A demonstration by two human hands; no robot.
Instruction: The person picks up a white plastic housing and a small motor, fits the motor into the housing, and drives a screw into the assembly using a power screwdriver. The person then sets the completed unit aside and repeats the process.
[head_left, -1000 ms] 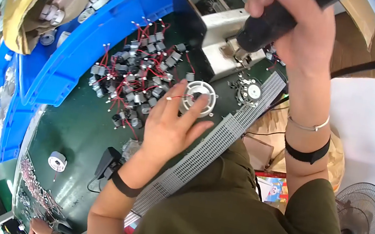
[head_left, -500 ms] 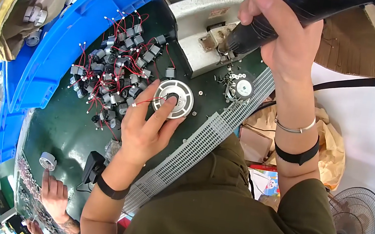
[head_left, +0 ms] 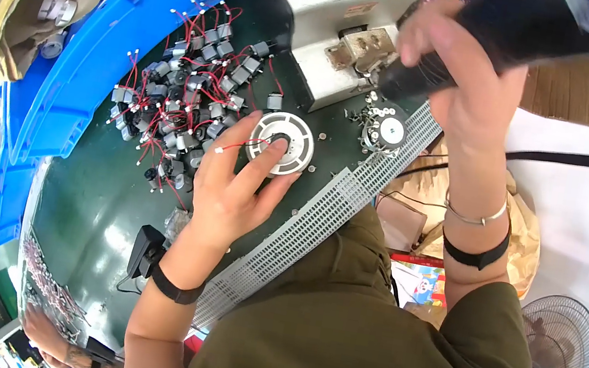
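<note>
My left hand (head_left: 227, 193) grips a white round spoked plastic housing (head_left: 301, 136) by its rim on the green bench. Its index finger presses the black centre, where a thin red wire comes out. My right hand (head_left: 472, 81) is wrapped round a thick black power screwdriver (head_left: 434, 79), held tilted. The driver's lower end is at the metal outlet of a silver-grey machine (head_left: 312, 71), probably a screw feeder; its very tip is hard to make out. Loose screws and white washers lie around a small round dish (head_left: 393, 132) in front of that machine.
Left of my hand lies a heap of small grey motors (head_left: 184, 105) with red wires. Behind it curves a blue bin (head_left: 127, 26). White perforated strip (head_left: 303, 224) lines the bench's near edge. A black device (head_left: 146, 253) stands by my left wrist. A co-worker's hand (head_left: 44, 329) is at lower left.
The view has shifted a little. The co-worker's hand has drawn back toward the lower left, and the small white ring it touched is out of sight. Both my hands keep their grips.
</note>
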